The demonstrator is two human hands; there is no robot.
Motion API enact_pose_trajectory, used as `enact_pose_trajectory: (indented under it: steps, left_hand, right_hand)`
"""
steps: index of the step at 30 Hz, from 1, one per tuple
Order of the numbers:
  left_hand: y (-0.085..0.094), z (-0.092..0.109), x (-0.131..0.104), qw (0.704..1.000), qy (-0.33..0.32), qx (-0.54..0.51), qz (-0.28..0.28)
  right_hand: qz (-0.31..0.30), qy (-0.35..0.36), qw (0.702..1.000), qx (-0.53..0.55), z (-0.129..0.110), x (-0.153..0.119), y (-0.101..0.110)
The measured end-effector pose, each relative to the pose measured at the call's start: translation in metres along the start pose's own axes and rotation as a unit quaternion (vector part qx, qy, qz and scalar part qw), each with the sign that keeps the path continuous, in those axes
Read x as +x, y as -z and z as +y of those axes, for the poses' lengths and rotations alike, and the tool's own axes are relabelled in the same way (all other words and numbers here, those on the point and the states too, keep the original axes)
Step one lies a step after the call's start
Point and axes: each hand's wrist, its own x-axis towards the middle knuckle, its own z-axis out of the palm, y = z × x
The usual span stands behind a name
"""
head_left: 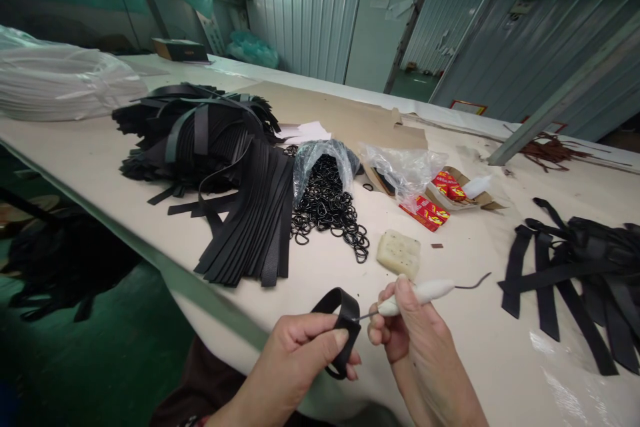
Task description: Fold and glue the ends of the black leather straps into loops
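Observation:
A black strap (349,310) is bent into a loop, and my left hand (305,353) pinches it between thumb and fingers near the table's front edge. My right hand (413,327) grips a white-handled tool (434,289) with a thin metal shaft at each end. The left shaft's tip touches the strap beside my left thumb; whether it passes through cannot be made out. The other shaft is hooked and points right. Just beyond my right hand lies a pale yellow block (399,252). Black D-shaped rings (327,203) spill from a clear plastic bag behind the strap.
Black straps lie in a large pile (245,207) at left and another (575,273) at right. Red packets (427,213) sit by an opened carton. A white coil (60,80) lies far left. A slanted metal post (560,93) meets the table (465,247) at right.

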Motion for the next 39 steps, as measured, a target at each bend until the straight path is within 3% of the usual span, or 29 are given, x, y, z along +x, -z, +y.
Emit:
enact_pose_trajectory:
  steps: [9, 15, 18, 21, 25, 29, 34, 39]
  left_hand:
    - [0.005, -0.01, -0.002, 0.996, -0.001, -0.063, 0.069]
    - [0.012, -0.017, -0.003, 0.985, 0.007, -0.097, 0.14]
    - [0.013, -0.016, -0.008, 0.989, -0.004, -0.087, 0.122]
    - [0.009, -0.014, -0.013, 0.992, -0.009, -0.069, 0.107]
    - [0.002, -0.012, -0.018, 0.994, -0.023, -0.077, 0.074]
    - [0.0, -0.011, -0.021, 0.996, -0.017, -0.069, 0.047]
    - [0.005, -0.012, -0.024, 0.997, -0.038, 0.044, 0.048]
    - [0.006, -0.013, -0.026, 0.992, -0.047, 0.095, 0.072]
  right_hand:
    - [-0.002, 0.019, 0.998, -0.066, 0.019, 0.005, -0.001]
    - [0.068, 0.211, 0.971, -0.091, -0.024, 0.013, 0.007]
    - [0.025, 0.141, 0.969, -0.199, -0.03, 0.007, 0.011]
    - [-0.056, 0.02, 0.947, -0.315, -0.012, -0.003, 0.008]
    - [-0.12, -0.056, 0.944, -0.302, 0.018, -0.011, -0.001]
    - [-0.09, -0.056, 0.953, -0.283, 0.028, -0.014, -0.003]
    - [-0.048, -0.035, 0.944, -0.324, 0.031, -0.018, 0.002]
    - [-0.099, -0.045, 0.93, -0.351, 0.032, -0.019, 0.004]
